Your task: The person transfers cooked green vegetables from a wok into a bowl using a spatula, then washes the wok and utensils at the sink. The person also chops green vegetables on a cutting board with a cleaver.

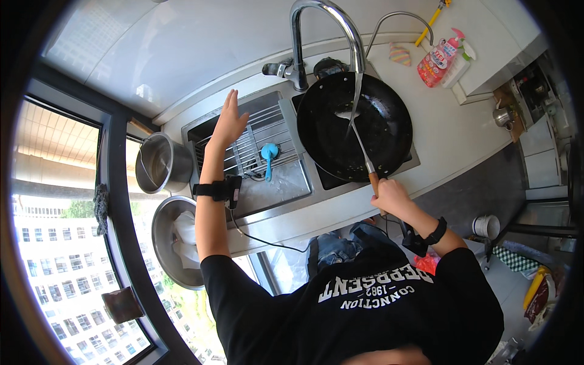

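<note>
A black wok point(328, 137) rests over the right part of the sink, and water runs into it from the curved chrome faucet point(344, 23). My right hand point(391, 197) grips the wooden handle of a metal spatula or ladle point(363, 148), whose head lies inside the wok under the stream. Small food bits dot the wok. My left hand point(230, 121) is held over the left basin, fingers extended, holding nothing. Beneath it sits a metal dish rack point(242, 146), with a blue long-handled tool point(269, 153) to its right.
A steel pot point(178, 166) and a large steel bowl point(166, 269) with white items stand by the window at left. A pink spray bottle point(435, 66) and a striped cloth point(400, 54) lie on the back right counter. A dark cable hangs from my left wrist device point(232, 191).
</note>
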Available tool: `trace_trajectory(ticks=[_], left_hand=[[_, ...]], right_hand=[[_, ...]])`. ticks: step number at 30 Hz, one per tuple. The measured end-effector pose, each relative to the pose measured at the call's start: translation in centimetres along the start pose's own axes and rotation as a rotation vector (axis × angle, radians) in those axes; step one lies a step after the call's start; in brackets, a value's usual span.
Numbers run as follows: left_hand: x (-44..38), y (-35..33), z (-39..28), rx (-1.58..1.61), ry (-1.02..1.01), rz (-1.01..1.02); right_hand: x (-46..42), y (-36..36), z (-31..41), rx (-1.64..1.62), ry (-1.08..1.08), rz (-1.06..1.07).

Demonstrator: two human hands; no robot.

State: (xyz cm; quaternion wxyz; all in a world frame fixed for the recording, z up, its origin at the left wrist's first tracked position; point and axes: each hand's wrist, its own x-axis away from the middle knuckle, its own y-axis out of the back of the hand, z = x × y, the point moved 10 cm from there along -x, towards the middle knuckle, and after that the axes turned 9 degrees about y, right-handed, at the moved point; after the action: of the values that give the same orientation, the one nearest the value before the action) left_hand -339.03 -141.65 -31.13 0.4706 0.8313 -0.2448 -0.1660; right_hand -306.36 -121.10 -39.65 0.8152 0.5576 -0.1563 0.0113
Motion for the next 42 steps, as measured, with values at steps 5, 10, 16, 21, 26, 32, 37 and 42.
trace_trajectory(ticks=[5,10,16,21,26,32,37,42], left_hand=[[2.3,0.1,-0.8,0.055,0.021,0.043],[3.0,-0.9,-1.9,0.096,-0.008,0.032],[4.6,-1.3,-3.1,0.138,-0.01,0.027],[6.5,-2.1,-2.2,0.226,0.058,0.068],[7.0,-2.6,-0.3,0.228,0.091,0.058],[6.8,-3.2,0.0,0.236,0.103,0.055],[8.0,-3.6,0.0,0.335,0.148,0.094],[8.7,-4.7,1.2,0.315,0.17,0.107]], right_hand=[[2.8,3.3,-2.8,-0.115,-0.041,-0.028],[4.1,4.4,-3.9,-0.15,-0.014,-0.075],[6.2,4.3,-6.3,-0.202,0.094,-0.153],[7.9,2.0,-8.6,-0.829,-0.133,0.033],[6.9,1.7,-8.7,-1.473,-0.245,0.265],[6.5,0.4,-10.4,-1.814,-0.409,0.588],[5.5,0.9,-11.6,-1.465,-0.403,0.355],[3.1,-0.8,-10.0,-1.58,-0.385,0.445]])
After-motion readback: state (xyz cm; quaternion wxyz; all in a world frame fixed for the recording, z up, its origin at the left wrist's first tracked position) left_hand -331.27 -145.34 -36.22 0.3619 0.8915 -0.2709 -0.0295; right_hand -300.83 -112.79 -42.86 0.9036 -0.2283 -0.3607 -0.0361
